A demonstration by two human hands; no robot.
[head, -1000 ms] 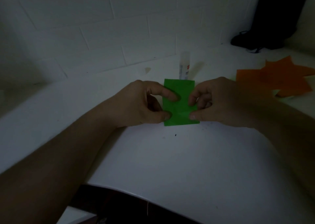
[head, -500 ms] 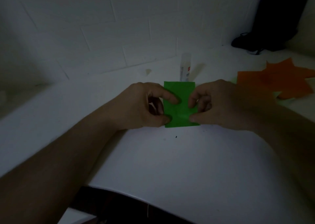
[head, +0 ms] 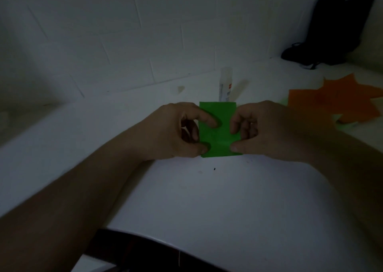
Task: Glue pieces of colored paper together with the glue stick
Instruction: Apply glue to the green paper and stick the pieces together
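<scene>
On the white bench, left hand [head: 174, 130] and right hand [head: 267, 130] pinch a green rectangular paper piece [head: 219, 129]; white glue stick [head: 225, 87] stands untouched behind; gluing seemingly remains.

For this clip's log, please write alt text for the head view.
Two bare hands, left hand and right hand, pinch a green paper from either side on a white table. A glue stick stands upright just behind it; orange paper lies to the right, and a dark bag leans on the wall.
</scene>
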